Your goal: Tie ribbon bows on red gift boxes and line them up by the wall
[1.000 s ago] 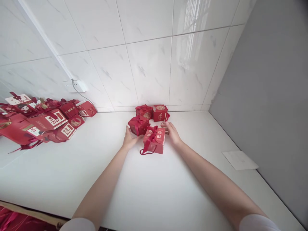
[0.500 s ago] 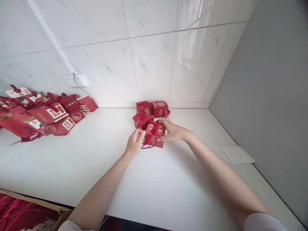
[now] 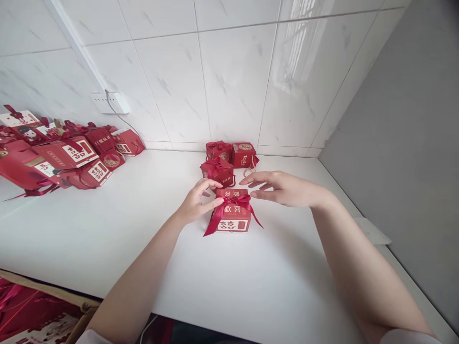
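Observation:
A red gift box (image 3: 234, 211) with white and gold Chinese lettering sits on the white tabletop, a dark red satin ribbon (image 3: 215, 223) tied in a bow over its top. At the box's left upper edge is my left hand (image 3: 197, 201), thumb and fingers parted, the thumb tip against the bow. My right hand (image 3: 278, 188) hovers at the box's right upper corner, fingers stretched out and apart, holding nothing. Just behind stand three more red boxes: a ribboned one (image 3: 218, 172) in front, another ribboned one (image 3: 215, 150) and one with a round gold emblem (image 3: 244, 154).
Many red gift boxes and bags (image 3: 77, 153) are heaped at the left by the tiled wall (image 3: 236, 81), below a power strip (image 3: 111, 102). An open carton (image 3: 84, 315) holding red items is at the lower left. White paper (image 3: 373, 231) lies by the grey panel (image 3: 405, 143).
The front box has turned so its double-happiness label faces me, and it now stands apart from the others. My right hand has moved off it to the right; my left hand has opened.

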`<state>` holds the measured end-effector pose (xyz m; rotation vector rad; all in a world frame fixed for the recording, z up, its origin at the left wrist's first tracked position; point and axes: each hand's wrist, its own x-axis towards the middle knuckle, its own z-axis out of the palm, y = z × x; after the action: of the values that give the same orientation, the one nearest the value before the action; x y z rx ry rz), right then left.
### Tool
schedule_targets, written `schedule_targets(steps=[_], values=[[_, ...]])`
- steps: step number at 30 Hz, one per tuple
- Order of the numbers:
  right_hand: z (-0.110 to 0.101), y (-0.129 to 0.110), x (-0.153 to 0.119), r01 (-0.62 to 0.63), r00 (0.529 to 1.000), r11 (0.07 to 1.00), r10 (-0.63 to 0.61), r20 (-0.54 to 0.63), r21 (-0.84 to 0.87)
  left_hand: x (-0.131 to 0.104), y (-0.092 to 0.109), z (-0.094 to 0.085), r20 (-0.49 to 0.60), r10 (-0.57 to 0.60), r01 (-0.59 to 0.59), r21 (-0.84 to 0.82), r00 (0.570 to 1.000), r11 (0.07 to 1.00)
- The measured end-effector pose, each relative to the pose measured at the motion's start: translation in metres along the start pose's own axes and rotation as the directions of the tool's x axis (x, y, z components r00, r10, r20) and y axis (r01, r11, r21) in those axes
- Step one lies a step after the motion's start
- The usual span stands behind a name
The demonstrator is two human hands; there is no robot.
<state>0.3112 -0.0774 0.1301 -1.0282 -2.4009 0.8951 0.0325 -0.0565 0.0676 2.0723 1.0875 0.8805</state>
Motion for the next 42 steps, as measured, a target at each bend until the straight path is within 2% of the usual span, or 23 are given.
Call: schedule_targets(steps=[3, 6, 11, 19, 25, 30, 33, 37, 42], values=[[0.004, 0.002, 0.005, 0.028, 0.999, 0.999, -0.028, 0.031, -0.017, -0.003, 0.004, 0.004, 0.037, 0.055, -0.055, 0.001, 0.998, 0.998], [0.014, 0.01, 0.015, -0.025, 0.998, 0.997, 0.029, 0.05, -0.07, -0.004, 0.004, 0.009, 0.06, 0.014, -0.013, -0.019, 0.998, 1.0], [0.023, 0.017, 0.023, -0.044, 0.998, 0.999, 0.045, 0.046, -0.026, -0.004, 0.0, 0.012, 0.128, -0.011, 0.022, -0.088, 0.992, 0.996], [0.021, 0.013, 0.02, 0.006, 1.0, 1.0, -0.006, 0.001, -0.025, -0.005, 0.005, 0.014, 0.099, 0.012, 0.006, -0.181, 0.995, 0.983], [0.02, 0.014, 0.02, -0.059, 0.994, 0.998, 0.062, 0.091, -0.034, -0.006, 0.007, 0.012, 0.156, -0.002, 0.023, -0.133, 0.988, 0.991], [0.014, 0.007, 0.016, -0.023, 0.989, 0.997, 0.012, 0.145, 0.08, -0.006, 0.012, 0.009, 0.203, 0.006, 0.027, -0.159, 0.979, 0.987], [0.012, 0.004, 0.014, -0.043, 0.984, 0.992, 0.021, 0.176, 0.117, -0.006, 0.014, 0.006, 0.238, -0.016, 0.06, -0.179, 0.971, 0.982], [0.014, 0.007, 0.015, -0.072, 0.976, 0.989, 0.044, 0.214, 0.126, -0.005, 0.012, 0.007, 0.234, -0.051, 0.104, -0.219, 0.971, 0.97], [0.015, 0.012, 0.018, -0.077, 0.974, 0.984, 0.04, 0.221, 0.163, -0.005, 0.011, 0.007, 0.212, -0.034, 0.084, -0.232, 0.977, 0.969]])
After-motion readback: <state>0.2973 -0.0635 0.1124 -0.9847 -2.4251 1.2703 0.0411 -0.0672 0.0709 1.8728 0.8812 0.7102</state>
